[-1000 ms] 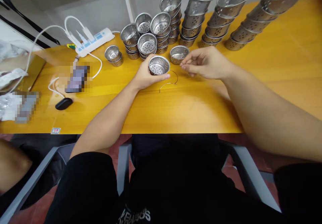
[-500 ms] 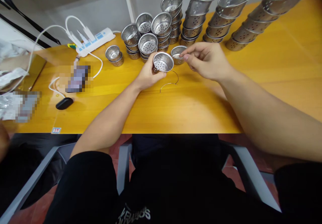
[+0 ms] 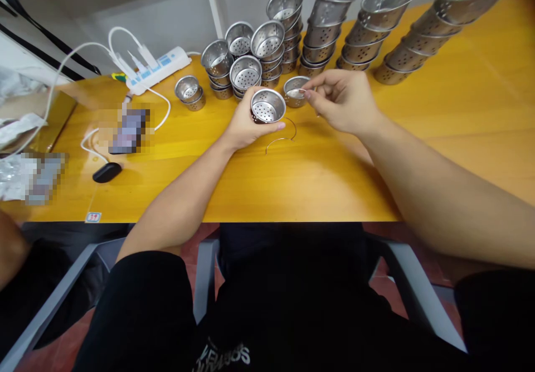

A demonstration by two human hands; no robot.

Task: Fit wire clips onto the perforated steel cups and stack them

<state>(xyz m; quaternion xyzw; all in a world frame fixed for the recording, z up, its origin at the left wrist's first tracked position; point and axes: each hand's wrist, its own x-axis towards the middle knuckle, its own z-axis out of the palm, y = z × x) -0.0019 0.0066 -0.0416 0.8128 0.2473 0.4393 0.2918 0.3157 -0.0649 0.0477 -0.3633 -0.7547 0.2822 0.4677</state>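
My left hand (image 3: 246,122) is closed round a small perforated metal strainer cup (image 3: 268,107), its open mouth tilted up toward me. To its right, my right hand (image 3: 340,100) pinches a thin metal wire (image 3: 298,89) between thumb and fingertips. The wire shows only as a fine line in front of another strainer cup (image 3: 293,100) on the table, and part of it is hidden by the fingers. Below the held cup, a curved wire piece (image 3: 281,138) lies on the tabletop.
Several stacks of strainer cups (image 3: 321,36) stand along the back of the yellow table (image 3: 292,188), with a short stack (image 3: 189,93) farther left. A power strip (image 3: 161,68) with white cables, a blurred-out phone (image 3: 129,131) and a black oval object (image 3: 107,172) lie left. Another person's arm (image 3: 12,249) shows.
My left hand has tipped the strainer cup and shifted it slightly left, with the thumb stretched further under the rim. My right hand has barely moved. The other person's arm reaches further into view.
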